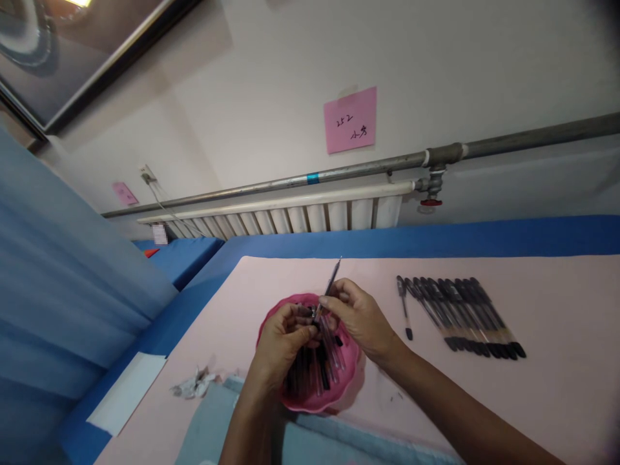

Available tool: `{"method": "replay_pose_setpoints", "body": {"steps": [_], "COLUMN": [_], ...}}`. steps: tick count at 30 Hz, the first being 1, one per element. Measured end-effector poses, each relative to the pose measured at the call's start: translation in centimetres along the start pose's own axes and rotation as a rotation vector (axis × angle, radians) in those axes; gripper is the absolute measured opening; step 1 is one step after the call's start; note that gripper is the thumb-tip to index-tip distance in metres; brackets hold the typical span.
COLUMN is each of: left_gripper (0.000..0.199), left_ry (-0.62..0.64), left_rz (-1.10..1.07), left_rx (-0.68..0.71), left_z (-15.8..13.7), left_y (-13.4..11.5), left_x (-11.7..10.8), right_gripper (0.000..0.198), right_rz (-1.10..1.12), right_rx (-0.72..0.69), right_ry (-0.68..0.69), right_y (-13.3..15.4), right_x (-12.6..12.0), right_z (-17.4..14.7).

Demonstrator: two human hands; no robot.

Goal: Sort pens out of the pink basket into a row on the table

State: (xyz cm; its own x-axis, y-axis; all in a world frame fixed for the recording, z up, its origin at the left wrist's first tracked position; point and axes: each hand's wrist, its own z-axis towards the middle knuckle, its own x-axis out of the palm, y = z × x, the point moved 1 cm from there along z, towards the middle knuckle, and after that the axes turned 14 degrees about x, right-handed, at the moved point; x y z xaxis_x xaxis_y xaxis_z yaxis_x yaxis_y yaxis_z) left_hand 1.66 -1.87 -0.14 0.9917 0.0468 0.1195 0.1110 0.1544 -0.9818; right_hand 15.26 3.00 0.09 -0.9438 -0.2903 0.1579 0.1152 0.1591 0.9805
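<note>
Over a pink scalloped bowl (352,381), both my hands come together on one pen (332,278), which slants with its thin tip pointing up. My right hand (358,316) pinches the pen's shaft between thumb and fingers. Closed at the pen's lower end is my left hand (283,339), with a small dark piece showing at its fingertips. Fingers partly hide where the parts meet. Inside the bowl lie several clear tubes and black pen parts (320,371). To the right, several capped black pens (458,313) lie side by side in a slanted row, with a single pen (405,307) at its left.
A pink sheet (557,400) covers the blue surface (533,236). Crumpled tissue (194,383), white paper (128,392) and light-blue cloth (208,423) lie left and in front. A blue curtain (62,278) hangs at left; a radiator (290,216) and pipe (378,166) run behind.
</note>
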Motion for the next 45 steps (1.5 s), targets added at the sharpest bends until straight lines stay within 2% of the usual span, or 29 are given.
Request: {"method": "replay_pose_setpoints", "body": {"steps": [7,23,29,41,45], "left_gripper": [0.023,0.015,0.013,0.012,0.013], "left_ry": [0.002,0.002,0.013,0.041,0.044], "left_rz": [-0.007,0.085,0.089,0.163,0.201], "left_rx": [0.018,0.022,0.043,0.057,0.065], "left_z": [0.0,0.1,0.2,0.2,0.2], "left_y": [0.3,0.7,0.9,1.5,1.6], "left_x": [-0.1,-0.1,-0.1,-0.1,-0.2], "right_gripper": [0.011,0.011,0.006,0.008,0.01], "right_rz": [-0.085,-0.15,-0.099,-0.102,-0.124], "right_rx": [-0.026,-0.04,-0.04,-0.027,-0.027], "right_ry": [0.059,-0.014,0.04,0.032,-0.017], "right_y": [0.1,-0.4,-0.6,-0.5,-0.6], "right_x": [0.3,0.3,0.4,0.4,0.4], "right_z": [-0.3,-0.1,-0.1,-0.2,-0.1]}}
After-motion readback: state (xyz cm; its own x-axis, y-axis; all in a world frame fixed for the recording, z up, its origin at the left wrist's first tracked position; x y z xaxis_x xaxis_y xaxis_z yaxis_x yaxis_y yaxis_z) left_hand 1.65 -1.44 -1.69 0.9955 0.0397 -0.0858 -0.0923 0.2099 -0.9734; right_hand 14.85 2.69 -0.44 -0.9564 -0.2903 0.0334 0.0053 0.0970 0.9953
